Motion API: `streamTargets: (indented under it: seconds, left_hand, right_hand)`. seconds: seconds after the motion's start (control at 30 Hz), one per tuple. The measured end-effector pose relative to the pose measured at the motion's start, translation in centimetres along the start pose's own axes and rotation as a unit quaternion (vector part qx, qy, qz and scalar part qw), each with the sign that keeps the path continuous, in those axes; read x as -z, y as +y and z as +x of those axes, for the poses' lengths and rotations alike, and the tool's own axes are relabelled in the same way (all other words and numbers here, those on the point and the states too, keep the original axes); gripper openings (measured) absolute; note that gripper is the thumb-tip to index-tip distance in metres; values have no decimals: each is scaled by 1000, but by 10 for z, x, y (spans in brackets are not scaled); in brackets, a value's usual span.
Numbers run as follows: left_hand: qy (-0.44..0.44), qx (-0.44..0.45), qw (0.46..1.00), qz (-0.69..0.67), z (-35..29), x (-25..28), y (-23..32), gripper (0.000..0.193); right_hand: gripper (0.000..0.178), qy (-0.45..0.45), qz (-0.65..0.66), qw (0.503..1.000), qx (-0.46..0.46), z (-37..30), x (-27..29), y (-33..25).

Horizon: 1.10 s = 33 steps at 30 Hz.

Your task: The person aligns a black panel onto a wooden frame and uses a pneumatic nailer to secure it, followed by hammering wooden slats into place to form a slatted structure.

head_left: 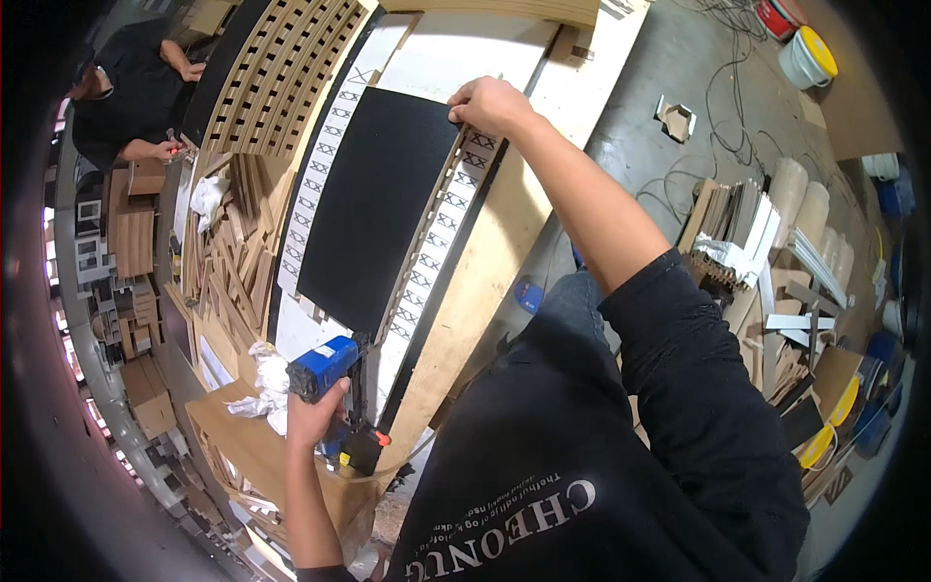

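Observation:
My left hand (315, 415) is closed around the grip of a blue nail gun (326, 364), whose nose sits at the near end of a black panel (373, 199). The panel lies flat on a white sheet with printed crossed marks (433, 236) down both sides. Along the panel's right edge runs a thin wooden strip (419, 247). At the far right corner my right hand (492, 107) pinches the strip and the panel's edge between thumb and fingers. An orange-tipped fitting (383, 439) shows beside the gun's lower end.
Left of the panel lie loose wooden offcuts (233, 272) and crumpled white cloth (264, 388). A slotted wooden lattice (281, 73) stands at the far left, where a co-worker (126, 92) handles it. Cables (742, 107), buckets (810, 58) and stacked strips (732, 228) sit on the right floor.

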<state>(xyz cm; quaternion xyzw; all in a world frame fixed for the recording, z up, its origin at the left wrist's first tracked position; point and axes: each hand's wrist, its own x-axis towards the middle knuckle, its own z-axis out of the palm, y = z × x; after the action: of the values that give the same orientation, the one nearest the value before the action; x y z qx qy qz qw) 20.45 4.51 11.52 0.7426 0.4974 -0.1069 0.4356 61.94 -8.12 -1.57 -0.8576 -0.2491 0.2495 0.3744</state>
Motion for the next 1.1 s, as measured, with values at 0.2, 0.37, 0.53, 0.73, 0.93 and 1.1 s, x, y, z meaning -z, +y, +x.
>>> streamTargets:
  seconds: [0.2,0.37,0.53,0.73,0.93,1.1]
  left_hand:
    - [-8,-4,1000,-19,6,-5,16,26]
    - [-20,6,1000,1,11,-7,24,25]
    - [-27,3,1000,-2,12,-5,22,25]
    - [-35,2,999,9,13,-3,24,26]
    - [-39,-9,999,11,14,-3,21,27]
    - [-40,-5,999,6,14,-3,23,27]
  right_hand:
    - [22,20,-6,1000,11,-2,-4,-1]
    - [22,25,-6,1000,13,-2,-5,4]
    - [23,32,-10,999,21,0,-9,4]
    - [23,26,-12,1000,5,-1,-9,3]
    - [24,36,-21,999,4,-2,-9,2]
    - [24,32,-24,999,4,-3,-9,1]
